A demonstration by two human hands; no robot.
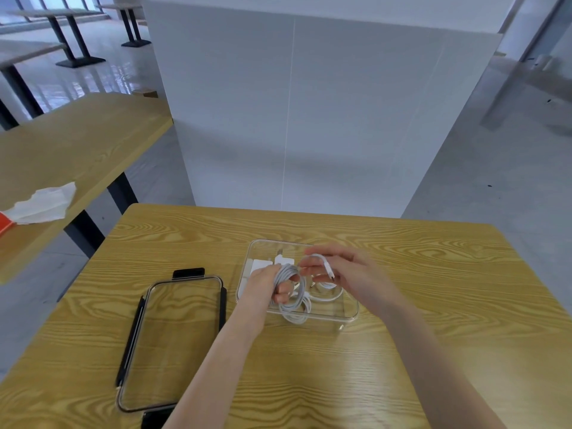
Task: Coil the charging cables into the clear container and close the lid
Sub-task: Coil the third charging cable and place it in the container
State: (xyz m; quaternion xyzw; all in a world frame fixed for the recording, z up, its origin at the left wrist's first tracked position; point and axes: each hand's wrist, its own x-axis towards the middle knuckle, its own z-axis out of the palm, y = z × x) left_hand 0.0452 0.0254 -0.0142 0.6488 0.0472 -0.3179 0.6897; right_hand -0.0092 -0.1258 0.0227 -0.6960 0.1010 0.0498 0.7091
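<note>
A clear rectangular container [346,317] stands open on the wooden table [402,305]. Above it my left hand [263,284] grips a bundle of white charging cable [288,274] wound round its fingers, with loops hanging down to the container's front rim. My right hand [346,270] pinches the cable's free end near its plug [329,270], just right of the bundle. Another coiled white cable [328,294] and a white charger block [258,266] lie inside the container. The clear lid [173,335] with black latches lies flat on the table to the left.
A second wooden table [62,150] stands at the left with crumpled white paper [43,202] and an orange item [4,222] at its edge. A white partition [309,103] rises behind my table. More tables stand far back left.
</note>
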